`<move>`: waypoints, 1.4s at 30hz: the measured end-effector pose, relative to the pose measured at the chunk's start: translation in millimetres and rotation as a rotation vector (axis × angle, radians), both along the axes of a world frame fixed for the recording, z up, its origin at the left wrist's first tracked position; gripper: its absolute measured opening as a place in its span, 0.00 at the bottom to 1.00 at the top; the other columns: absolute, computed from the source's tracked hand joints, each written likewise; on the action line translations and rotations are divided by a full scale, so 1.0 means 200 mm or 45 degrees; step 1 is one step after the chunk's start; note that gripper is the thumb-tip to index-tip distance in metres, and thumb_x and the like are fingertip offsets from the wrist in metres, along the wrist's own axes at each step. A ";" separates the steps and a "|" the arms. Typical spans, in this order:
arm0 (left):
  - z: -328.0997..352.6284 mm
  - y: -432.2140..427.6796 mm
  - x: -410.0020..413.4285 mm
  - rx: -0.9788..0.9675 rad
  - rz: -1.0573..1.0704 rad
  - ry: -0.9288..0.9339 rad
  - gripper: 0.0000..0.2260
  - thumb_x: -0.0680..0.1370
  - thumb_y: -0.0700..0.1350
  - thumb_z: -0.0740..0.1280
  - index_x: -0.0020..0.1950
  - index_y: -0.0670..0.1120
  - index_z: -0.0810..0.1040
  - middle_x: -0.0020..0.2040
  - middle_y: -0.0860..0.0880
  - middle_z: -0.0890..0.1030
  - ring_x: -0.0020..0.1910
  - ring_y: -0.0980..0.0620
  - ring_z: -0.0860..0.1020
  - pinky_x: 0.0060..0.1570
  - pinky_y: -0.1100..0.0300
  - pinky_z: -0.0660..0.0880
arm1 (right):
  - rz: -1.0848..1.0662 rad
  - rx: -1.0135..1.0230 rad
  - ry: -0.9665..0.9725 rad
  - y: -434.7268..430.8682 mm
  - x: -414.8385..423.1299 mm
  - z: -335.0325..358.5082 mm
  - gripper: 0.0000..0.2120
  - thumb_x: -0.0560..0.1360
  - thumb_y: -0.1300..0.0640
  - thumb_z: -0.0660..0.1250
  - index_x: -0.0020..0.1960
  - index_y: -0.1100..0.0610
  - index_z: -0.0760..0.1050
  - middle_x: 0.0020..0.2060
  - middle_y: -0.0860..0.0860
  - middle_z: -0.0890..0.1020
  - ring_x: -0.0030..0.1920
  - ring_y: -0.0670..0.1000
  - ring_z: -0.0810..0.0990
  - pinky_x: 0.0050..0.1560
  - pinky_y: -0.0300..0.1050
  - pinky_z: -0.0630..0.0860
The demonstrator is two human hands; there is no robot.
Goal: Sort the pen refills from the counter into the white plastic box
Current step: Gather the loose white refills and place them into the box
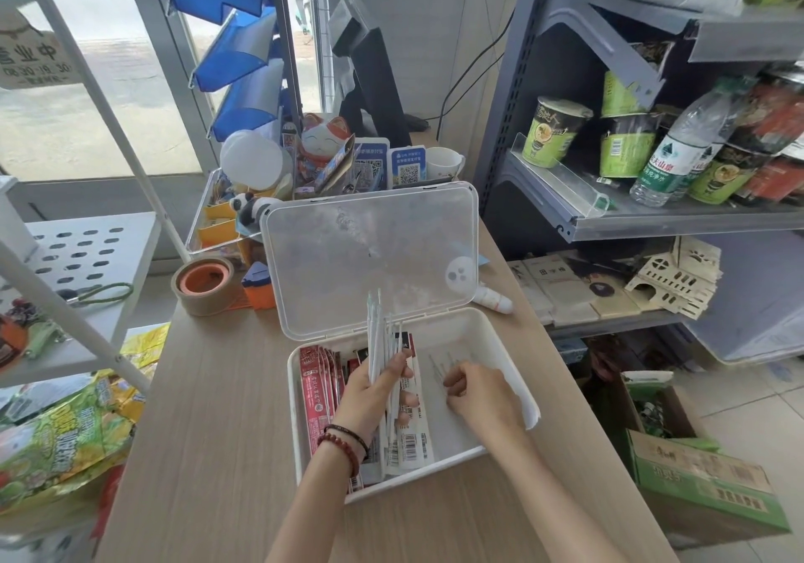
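Observation:
The white plastic box [487, 327] sits open on the wooden counter, its clear lid [370, 253] tipped back. Red packets [315, 393] and white barcode-labelled packs [411, 445] stand in its left half. My left hand [374, 393] hovers over the box and grips a bundle of white pen refills [376, 340], their tips pointing up and away. My right hand [478, 397] is down in the box's right half with its fingers curled; several loose refills [443, 362] lie on the bottom just beyond its fingertips. Whether it pinches one is hidden.
A roll of brown tape [204, 286] and an orange-blue dispenser [256, 284] sit left of the lid. A clear organiser with a lucky-cat figure [322, 140] stands behind. A white tube [494, 300] lies right of the lid. Grey shelving [652, 214] flanks the counter's right edge.

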State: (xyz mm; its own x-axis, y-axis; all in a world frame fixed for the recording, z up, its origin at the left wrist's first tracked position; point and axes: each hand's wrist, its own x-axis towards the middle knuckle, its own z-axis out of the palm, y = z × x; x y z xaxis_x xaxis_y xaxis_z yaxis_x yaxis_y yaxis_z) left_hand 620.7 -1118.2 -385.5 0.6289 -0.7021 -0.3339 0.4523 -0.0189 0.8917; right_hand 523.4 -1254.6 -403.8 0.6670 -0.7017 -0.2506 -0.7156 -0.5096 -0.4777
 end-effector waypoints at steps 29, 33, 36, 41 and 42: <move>0.01 0.01 -0.03 0.148 -0.202 0.011 0.11 0.79 0.48 0.62 0.56 0.43 0.77 0.41 0.49 0.83 0.27 0.54 0.78 0.23 0.64 0.74 | -0.403 0.454 -1.061 0.01 -0.01 0.14 0.05 0.80 0.54 0.62 0.49 0.55 0.75 0.37 0.48 0.84 0.35 0.43 0.81 0.30 0.38 0.76; -0.01 0.01 -0.02 0.152 -0.186 0.010 0.11 0.78 0.49 0.63 0.54 0.43 0.77 0.33 0.52 0.76 0.22 0.57 0.71 0.19 0.66 0.68 | -0.306 0.307 -0.937 0.01 -0.01 0.11 0.05 0.81 0.52 0.61 0.50 0.52 0.74 0.38 0.46 0.83 0.38 0.44 0.82 0.33 0.41 0.79; -0.02 0.01 -0.02 0.136 -0.174 0.015 0.10 0.79 0.49 0.62 0.53 0.44 0.77 0.32 0.52 0.74 0.21 0.58 0.69 0.19 0.67 0.66 | -0.025 0.153 -0.458 0.02 0.00 0.07 0.06 0.79 0.48 0.63 0.51 0.46 0.77 0.42 0.42 0.83 0.44 0.43 0.81 0.44 0.46 0.80; -0.04 0.00 -0.01 0.124 -0.142 0.007 0.09 0.79 0.48 0.62 0.53 0.44 0.77 0.31 0.52 0.74 0.22 0.58 0.69 0.19 0.66 0.66 | 0.050 0.035 -0.022 0.02 0.02 0.06 0.09 0.74 0.47 0.70 0.52 0.47 0.80 0.46 0.43 0.83 0.47 0.45 0.81 0.43 0.41 0.74; -0.04 0.00 -0.01 0.134 -0.140 0.016 0.09 0.79 0.48 0.63 0.53 0.44 0.77 0.31 0.52 0.74 0.22 0.58 0.69 0.19 0.66 0.66 | 0.031 0.026 0.002 0.02 0.02 0.06 0.09 0.72 0.47 0.72 0.51 0.48 0.80 0.46 0.44 0.84 0.46 0.46 0.81 0.45 0.42 0.76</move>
